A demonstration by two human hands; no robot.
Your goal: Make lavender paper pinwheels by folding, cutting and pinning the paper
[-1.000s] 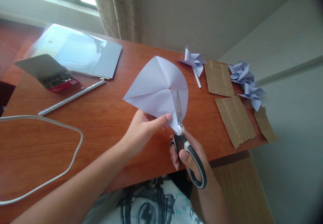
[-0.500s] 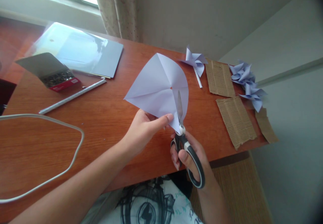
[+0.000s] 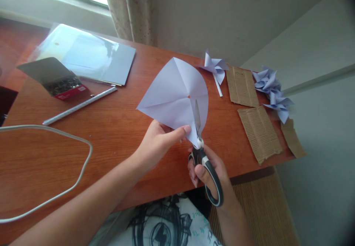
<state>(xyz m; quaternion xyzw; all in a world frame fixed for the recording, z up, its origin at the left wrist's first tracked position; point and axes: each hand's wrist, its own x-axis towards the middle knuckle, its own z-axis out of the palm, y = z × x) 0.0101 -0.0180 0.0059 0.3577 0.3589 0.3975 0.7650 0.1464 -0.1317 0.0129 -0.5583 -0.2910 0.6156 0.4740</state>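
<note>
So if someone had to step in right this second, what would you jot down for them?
Left hand: pinches the lower edge of the white paper square, held up above the wooden table.
Right hand: grips the black-handled scissors, blades in the paper, along a diagonal crease from the bottom corner towards the centre.
Done: creases are folded; this cut reaches close to the centre. Finished paper pinwheels lie at the far right, by cardboard pieces.
Left: the other corners look uncut. A paper stick and a box of pins lie to the left.
</note>
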